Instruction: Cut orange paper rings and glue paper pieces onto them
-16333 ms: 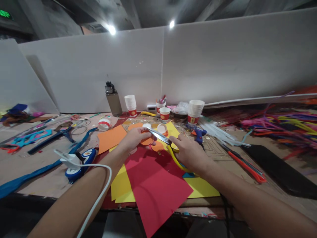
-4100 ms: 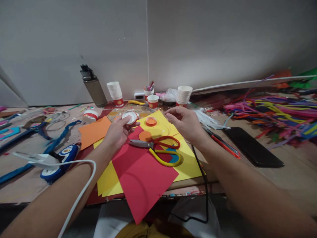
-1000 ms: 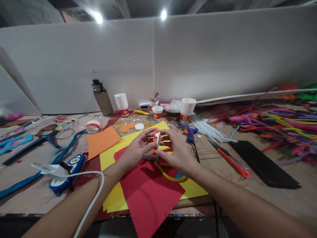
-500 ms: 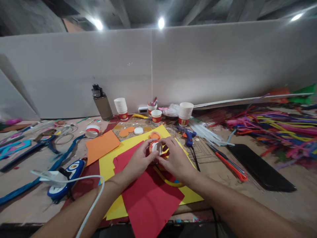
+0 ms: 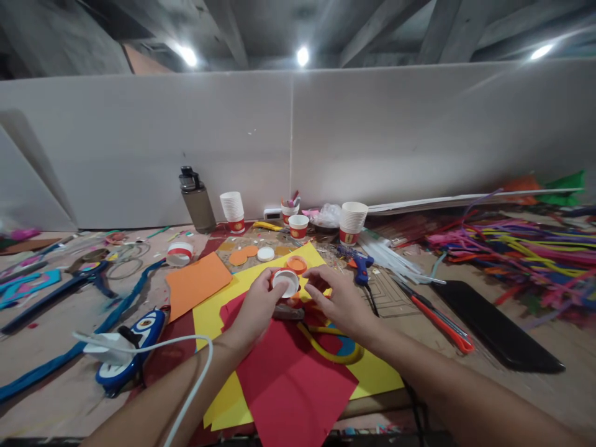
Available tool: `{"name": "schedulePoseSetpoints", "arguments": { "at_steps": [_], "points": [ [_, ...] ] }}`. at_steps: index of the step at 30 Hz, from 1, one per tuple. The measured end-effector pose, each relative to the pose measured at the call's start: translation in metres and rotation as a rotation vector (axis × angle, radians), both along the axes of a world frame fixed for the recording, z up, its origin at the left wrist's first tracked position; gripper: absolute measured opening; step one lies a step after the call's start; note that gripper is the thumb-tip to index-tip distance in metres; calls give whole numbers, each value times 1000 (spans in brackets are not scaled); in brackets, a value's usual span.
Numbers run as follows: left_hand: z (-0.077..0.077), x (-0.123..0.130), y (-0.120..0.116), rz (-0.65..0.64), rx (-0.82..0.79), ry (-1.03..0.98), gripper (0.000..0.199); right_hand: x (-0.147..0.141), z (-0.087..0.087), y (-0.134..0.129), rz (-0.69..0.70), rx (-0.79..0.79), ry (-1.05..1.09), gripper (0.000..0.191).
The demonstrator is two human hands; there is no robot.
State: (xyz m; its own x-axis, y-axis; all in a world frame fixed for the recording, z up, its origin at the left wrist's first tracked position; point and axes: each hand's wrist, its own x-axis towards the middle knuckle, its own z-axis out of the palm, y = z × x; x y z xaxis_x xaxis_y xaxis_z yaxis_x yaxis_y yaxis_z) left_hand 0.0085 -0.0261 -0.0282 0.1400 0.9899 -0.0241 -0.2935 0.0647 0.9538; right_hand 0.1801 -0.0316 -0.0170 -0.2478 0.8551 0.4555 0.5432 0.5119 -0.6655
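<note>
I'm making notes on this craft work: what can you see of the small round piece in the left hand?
The small round piece is shallow, white inside with red around its side, and looks like paper. The left hand holds it tilted, white inside facing the camera. The right hand is close; contact is unclear.

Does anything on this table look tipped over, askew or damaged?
Yes, mildly. The red-banded cup at far left seems tipped over, unlike the upright cup stack. The red paper lies askew, its near end passing the table's front edge.
</note>
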Motion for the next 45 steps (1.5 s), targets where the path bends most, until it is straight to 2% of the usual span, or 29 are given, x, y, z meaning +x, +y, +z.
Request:
{"name": "schedulePoseSetpoints", "arguments": {
  "at_steps": [3, 12, 20, 27, 33, 41, 45],
  "points": [
    [1, 0, -2, -15, -8, -50, 26, 1, 4, 9, -15, -15, -5, 8],
    [-1, 1, -3, -64, -42, -85, 28, -3, 8, 29, -41, -56, -1, 13],
    [-6, 6, -10, -158, -44, 27, 29, -1, 8, 46, -71, -90, -18, 16],
    [-8, 4, -8, -171, -18, 100, 29, 1, 2, 48, -85, -77, -69, 17],
    [-13, 5, -7, -194, -5, 89, 35, 2, 8, 55, -103, -39, -103, 16],
    [-6, 5, -9, -154, 16, 139, 29, -11, 15, 102, -120, 118, -209, 13],
    [-3, 4, -12, -126, 37, 154, 28, -22, 28, 136, -151, 138, -242, 13]
  ]
}}
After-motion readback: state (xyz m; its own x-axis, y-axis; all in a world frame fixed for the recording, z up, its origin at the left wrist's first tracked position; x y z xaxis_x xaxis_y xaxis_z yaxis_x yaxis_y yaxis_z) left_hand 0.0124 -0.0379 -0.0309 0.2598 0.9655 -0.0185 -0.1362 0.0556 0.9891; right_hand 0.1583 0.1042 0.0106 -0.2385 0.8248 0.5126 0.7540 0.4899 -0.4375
